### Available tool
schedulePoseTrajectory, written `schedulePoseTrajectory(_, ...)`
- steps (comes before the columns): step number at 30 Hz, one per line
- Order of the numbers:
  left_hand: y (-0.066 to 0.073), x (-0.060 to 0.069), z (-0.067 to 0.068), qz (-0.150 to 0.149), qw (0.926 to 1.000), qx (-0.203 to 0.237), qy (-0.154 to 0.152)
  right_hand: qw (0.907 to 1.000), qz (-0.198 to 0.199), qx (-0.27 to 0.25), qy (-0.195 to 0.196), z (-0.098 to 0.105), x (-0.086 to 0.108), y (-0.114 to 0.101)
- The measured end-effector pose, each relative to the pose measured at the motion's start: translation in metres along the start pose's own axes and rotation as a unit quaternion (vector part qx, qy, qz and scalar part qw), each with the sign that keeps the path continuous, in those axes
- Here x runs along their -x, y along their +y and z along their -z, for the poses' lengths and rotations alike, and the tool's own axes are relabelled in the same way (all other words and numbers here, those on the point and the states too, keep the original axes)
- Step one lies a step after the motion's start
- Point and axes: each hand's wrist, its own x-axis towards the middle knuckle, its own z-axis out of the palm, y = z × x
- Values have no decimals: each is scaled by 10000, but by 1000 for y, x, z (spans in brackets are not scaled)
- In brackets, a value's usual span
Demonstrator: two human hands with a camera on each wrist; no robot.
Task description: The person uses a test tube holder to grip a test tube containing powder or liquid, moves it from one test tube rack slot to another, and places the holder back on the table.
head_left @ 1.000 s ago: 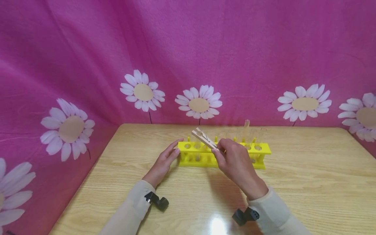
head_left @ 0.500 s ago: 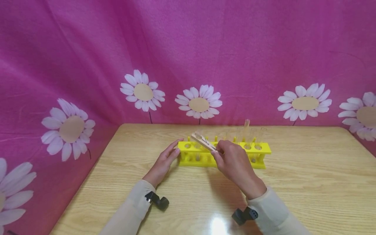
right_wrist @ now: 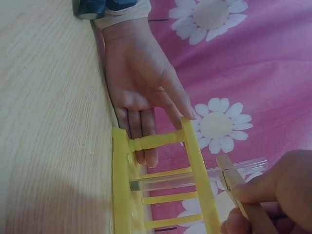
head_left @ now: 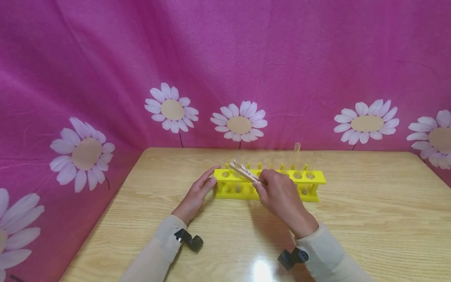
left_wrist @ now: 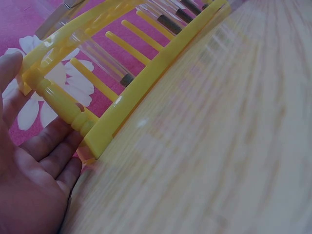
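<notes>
My right hand (head_left: 283, 199) pinches a wooden test tube clamp (head_left: 244, 172) by its handle, above the left part of a yellow test tube rack (head_left: 320, 179). The clamp's jaws lie at the upper part of a clear test tube (right_wrist: 165, 183), which stands in a hole near the rack's left end. In the right wrist view the tube's top sticks out past the clamp; whether the jaws squeeze it, I cannot tell. At the rack's left end rests my left hand (head_left: 195, 196), fingers fairly straight, the thumb at the top plate and other fingers beside the end post (left_wrist: 63, 107).
Several more clear test tubes (head_left: 296, 154) stand in the right half of the rack, partly behind my right hand. Yellow pegs (left_wrist: 92, 80) rise along the rack's back. The wooden table (head_left: 370, 211) meets a pink flowered cloth (head_left: 299, 70) at the back and left.
The clamp has come down slightly towards the rack, and its tip has dropped onto the tube's upper part. My left hand and the rack stay in place.
</notes>
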Motion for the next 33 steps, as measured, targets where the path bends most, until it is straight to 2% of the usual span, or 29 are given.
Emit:
schedulePoseTrajectory(8,-1,0,-1,-90,9999,103,-4,10000,74,5,40,0,1,1)
schedulePoseTrajectory(18,1,0,0,80,10000,-18,28,9997,-143,-15,-205,3,-1,0)
schedulePoseTrajectory(33,0,0,-1,9,10000,-6,38,9990,-176,85,-391,4,0,0)
